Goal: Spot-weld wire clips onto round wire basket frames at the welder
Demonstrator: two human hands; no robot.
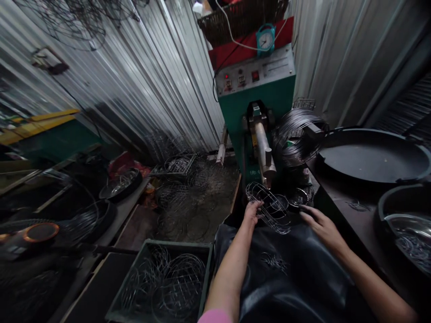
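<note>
My left hand (pixel 252 212) grips the left rim of a round wire basket frame (pixel 269 207), holding it tilted just below the metal electrode arm (pixel 264 150) of a green welding machine (pixel 256 94). My right hand (pixel 319 224) rests palm down on the black apron (pixel 296 273) over my lap, its fingertips next to a small dark bowl (pixel 298 197) to the right of the frame. Whether that hand touches the frame is unclear.
A coil of wire rings (pixel 296 134) hangs right of the machine. Black pans (pixel 373 154) sit on the right bench, one holding rings (pixel 414 244). A green crate of wire frames (pixel 161 282) stands at lower left. More frames litter the floor (pixel 188 197).
</note>
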